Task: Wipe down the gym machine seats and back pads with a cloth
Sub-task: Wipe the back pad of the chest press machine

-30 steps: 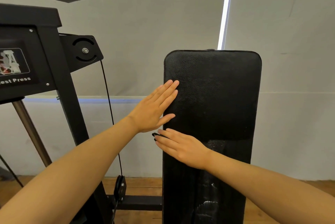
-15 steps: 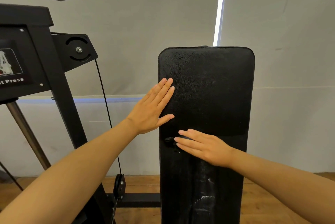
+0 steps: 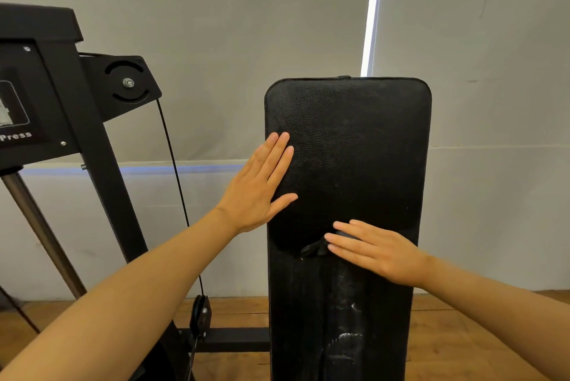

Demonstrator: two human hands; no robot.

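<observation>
Black leather-textured upright back pad fills the centre and lower middle of the frame, tall with rounded top corners, and streaky sheen runs down its lower part. The left hand lies flat and open against the pad's left edge at mid-height, fingers together pointing up and to the right, thumb spread onto the pad face; its grip holds nothing. The right hand presses flat on the pad just below and to the right of the left one, fingers extended toward the left. Under those fingertips sits a small dark crumpled cloth, only a bit of it showing past them; the grip is open-palmed, pinning the cloth to the pad rather than clenched around it. In the upper left stands a black steel machine frame with a thin black cable running down. Brown wooden floor shows along the bottom.
</observation>
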